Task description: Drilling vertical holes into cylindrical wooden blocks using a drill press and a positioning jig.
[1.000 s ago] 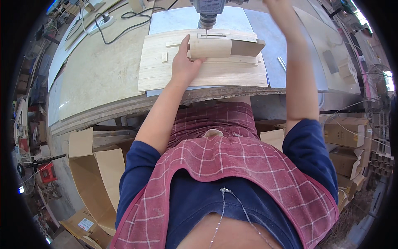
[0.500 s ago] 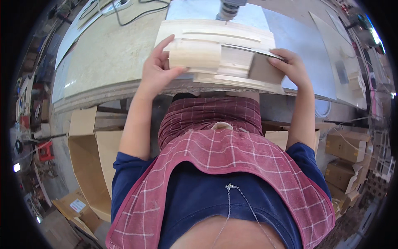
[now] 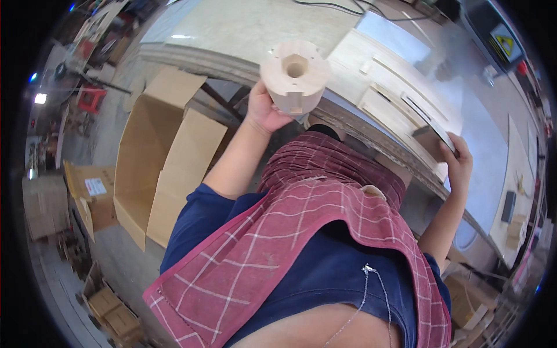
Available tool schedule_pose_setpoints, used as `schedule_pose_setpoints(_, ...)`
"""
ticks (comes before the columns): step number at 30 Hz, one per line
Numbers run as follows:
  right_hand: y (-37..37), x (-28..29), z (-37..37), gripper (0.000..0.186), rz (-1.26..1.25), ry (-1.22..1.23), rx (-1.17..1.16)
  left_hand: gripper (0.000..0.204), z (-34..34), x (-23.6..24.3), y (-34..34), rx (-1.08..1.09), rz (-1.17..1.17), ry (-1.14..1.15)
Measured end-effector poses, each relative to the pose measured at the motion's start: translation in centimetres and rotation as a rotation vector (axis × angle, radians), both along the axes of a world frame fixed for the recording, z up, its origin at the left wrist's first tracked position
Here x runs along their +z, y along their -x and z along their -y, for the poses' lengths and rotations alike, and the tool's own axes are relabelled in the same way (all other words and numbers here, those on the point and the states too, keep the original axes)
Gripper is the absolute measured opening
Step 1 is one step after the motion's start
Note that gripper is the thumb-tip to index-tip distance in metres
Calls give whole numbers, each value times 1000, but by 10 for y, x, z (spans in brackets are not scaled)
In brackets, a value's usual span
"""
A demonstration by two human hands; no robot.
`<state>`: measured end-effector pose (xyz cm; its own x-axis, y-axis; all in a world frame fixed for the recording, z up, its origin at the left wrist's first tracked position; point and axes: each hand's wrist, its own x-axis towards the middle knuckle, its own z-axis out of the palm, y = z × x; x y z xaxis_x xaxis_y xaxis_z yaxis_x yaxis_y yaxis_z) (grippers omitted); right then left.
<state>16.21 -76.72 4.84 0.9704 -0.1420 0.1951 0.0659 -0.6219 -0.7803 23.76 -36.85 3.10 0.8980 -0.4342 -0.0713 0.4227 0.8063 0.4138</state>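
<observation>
My left hand (image 3: 268, 110) grips a thick round wooden block (image 3: 306, 84), raised off to the left of the bench edge. The block is pale, with a hole through its middle, small holes in its top face and a notch in its side. My right hand (image 3: 458, 158) pinches a thin dark rectangular plate (image 3: 430, 142) by its outer end, fingers on top. That plate stands against the right end of a pale wooden fixture (image 3: 394, 110) built of strips on a board. The fixture's slot between the strips holds no block.
A dark machine head (image 3: 493, 40) with a yellow warning triangle hangs above the bench's right side. The worktable (image 3: 232, 32) has a worn front edge. An open cardboard box (image 3: 142, 153) stands on the floor at left, near a red stool (image 3: 91, 100). Black cables lie at the back.
My left hand has lifted the wooden block out of the fixture and brought it left, clear of the bench. My right hand still holds the dark plate. The view has turned to the left.
</observation>
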Motion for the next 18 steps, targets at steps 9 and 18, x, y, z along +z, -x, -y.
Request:
schedule_pose_setpoints(9, 0, -6, 13, 26, -40, -15, -11, 83, -41, -26, 10, -110, 140, 473)
schedule_pose_setpoints(18, 10, 3, 11, 30, -68, 75, -37, 47, -161, -23, 45, 280, 145, 163)
